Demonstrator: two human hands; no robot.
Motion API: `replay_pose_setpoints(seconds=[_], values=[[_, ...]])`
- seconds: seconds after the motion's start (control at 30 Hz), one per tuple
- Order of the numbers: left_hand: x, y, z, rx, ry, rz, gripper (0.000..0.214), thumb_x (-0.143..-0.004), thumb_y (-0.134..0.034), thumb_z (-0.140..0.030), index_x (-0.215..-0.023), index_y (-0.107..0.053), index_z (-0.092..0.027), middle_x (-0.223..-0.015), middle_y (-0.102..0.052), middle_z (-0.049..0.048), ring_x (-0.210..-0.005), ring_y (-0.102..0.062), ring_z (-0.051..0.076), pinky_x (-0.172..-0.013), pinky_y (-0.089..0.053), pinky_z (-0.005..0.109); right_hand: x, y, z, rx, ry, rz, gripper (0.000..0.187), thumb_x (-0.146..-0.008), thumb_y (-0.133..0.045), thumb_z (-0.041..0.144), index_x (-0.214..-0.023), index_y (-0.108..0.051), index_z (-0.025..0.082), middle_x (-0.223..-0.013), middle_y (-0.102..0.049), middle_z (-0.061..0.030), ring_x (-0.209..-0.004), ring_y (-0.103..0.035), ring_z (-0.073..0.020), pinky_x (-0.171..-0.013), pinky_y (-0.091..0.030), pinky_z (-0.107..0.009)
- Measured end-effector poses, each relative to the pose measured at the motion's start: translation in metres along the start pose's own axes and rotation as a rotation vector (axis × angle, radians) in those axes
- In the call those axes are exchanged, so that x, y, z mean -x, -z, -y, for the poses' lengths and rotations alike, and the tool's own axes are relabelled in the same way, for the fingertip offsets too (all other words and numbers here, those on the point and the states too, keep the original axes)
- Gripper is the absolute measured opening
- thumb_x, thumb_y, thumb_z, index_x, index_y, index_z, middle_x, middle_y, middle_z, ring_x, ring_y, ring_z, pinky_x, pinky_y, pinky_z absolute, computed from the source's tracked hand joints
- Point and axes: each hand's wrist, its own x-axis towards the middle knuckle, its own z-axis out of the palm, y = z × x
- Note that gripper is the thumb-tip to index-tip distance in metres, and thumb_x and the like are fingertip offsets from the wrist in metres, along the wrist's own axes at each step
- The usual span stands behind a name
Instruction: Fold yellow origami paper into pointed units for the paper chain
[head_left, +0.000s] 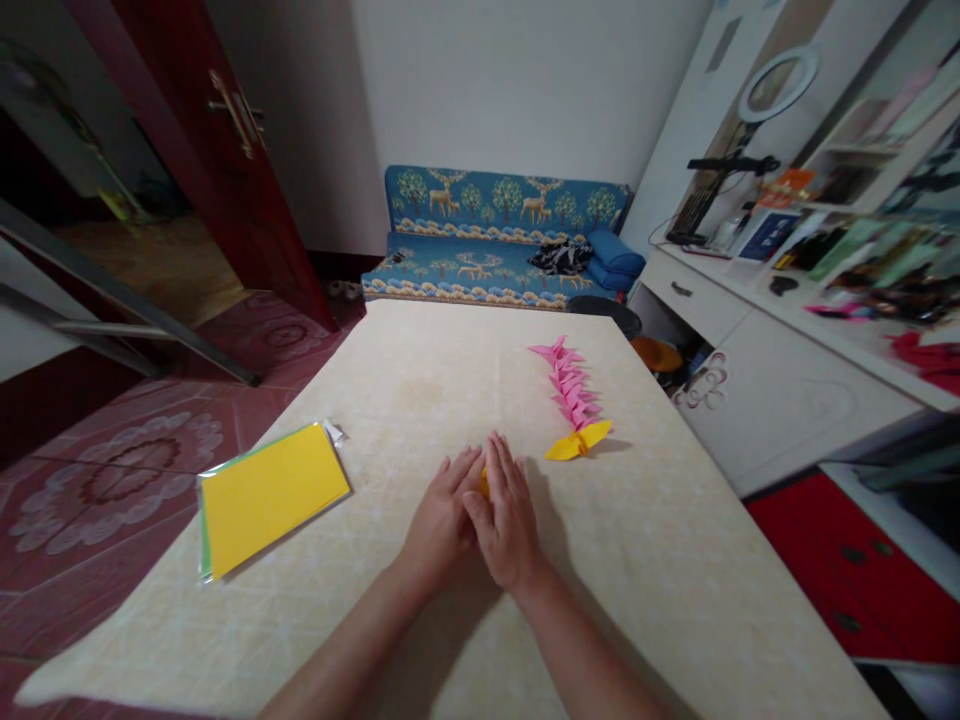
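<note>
Near the middle of the table, my left hand (448, 505) and my right hand (506, 515) come together around a small piece of yellow folded paper (484, 484). Only a sliver of it shows between them; my fingers hide the rest. Both hands have their fingers close together, and the right thumb reaches across toward the left hand. Just beyond and to the right sits a yellow origami crane (577, 441). Behind it stretches a row of several pink origami cranes (571, 385), packed closely together.
A clear packet of yellow and green paper (274, 495) lies on the table (435, 350) at the left. A blue patterned sofa (480, 255) stands beyond the far edge. To the right is a cluttered white dresser (795, 350); a ladder (120, 300) leans at the left.
</note>
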Motion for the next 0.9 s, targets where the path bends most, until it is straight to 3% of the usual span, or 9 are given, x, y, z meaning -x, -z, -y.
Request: replay_pose_setpoints(seconds=[0.1, 0.2, 0.33, 0.47, 0.9], values=[[0.007, -0.018, 0.002, -0.106, 0.010, 0.094, 0.062, -0.084, -0.041, -0.023, -0.143, -0.022, -0.016, -0.145, -0.032, 0.0143, -0.134, -0.028, 0.026, -0.106, -0.029, 0.047, 0.002, -0.007, -0.007, 0.080, 0.052, 0.174, 0.068, -0.091, -0.031, 0.050, -0.143, -0.020, 0.008, -0.148, -0.023, -0.0153, -0.138, -0.016, -0.0254, -0.110, -0.021, -0.046], [0.034, -0.020, 0.014, -0.233, 0.025, 0.069, 0.064, -0.086, -0.041, -0.033, -0.143, -0.022, -0.010, -0.147, -0.026, 0.0165, -0.136, -0.021, 0.028, -0.109, -0.022, 0.048, 0.015, 0.001, -0.026, 0.195, 0.085, 0.269, 0.070, -0.089, -0.033, 0.054, -0.144, -0.021, 0.013, -0.150, -0.019, -0.0117, -0.139, -0.013, -0.0244, -0.111, -0.017, -0.046], [0.057, -0.010, 0.025, -0.340, 0.149, -0.005, 0.068, -0.086, -0.043, -0.045, -0.141, -0.027, -0.010, -0.146, -0.027, 0.0174, -0.135, -0.023, 0.029, -0.107, -0.025, 0.048, 0.023, 0.012, -0.041, 0.285, -0.006, 0.247, 0.068, -0.090, -0.027, 0.056, -0.143, -0.024, 0.013, -0.149, -0.019, -0.0108, -0.138, -0.015, -0.0235, -0.110, -0.017, -0.045], [0.057, -0.007, 0.024, -0.378, 0.279, -0.081, 0.067, -0.086, -0.042, -0.046, -0.138, -0.031, -0.006, -0.145, -0.028, 0.0195, -0.136, -0.022, 0.030, -0.108, -0.023, 0.049, 0.020, 0.008, -0.044, 0.315, -0.102, 0.188, 0.065, -0.092, -0.024, 0.053, -0.140, -0.030, 0.011, -0.148, -0.024, -0.0111, -0.138, -0.017, -0.0236, -0.110, -0.017, -0.045], [0.056, -0.013, 0.022, -0.369, 0.287, -0.102, 0.067, -0.087, -0.042, -0.044, -0.139, -0.028, -0.006, -0.146, -0.027, 0.0205, -0.136, -0.019, 0.031, -0.109, -0.019, 0.051, 0.022, 0.001, -0.044, 0.386, -0.081, 0.181, 0.072, -0.088, -0.030, 0.057, -0.142, -0.024, 0.010, -0.149, -0.020, -0.0117, -0.138, -0.014, -0.0235, -0.110, -0.013, -0.045]])
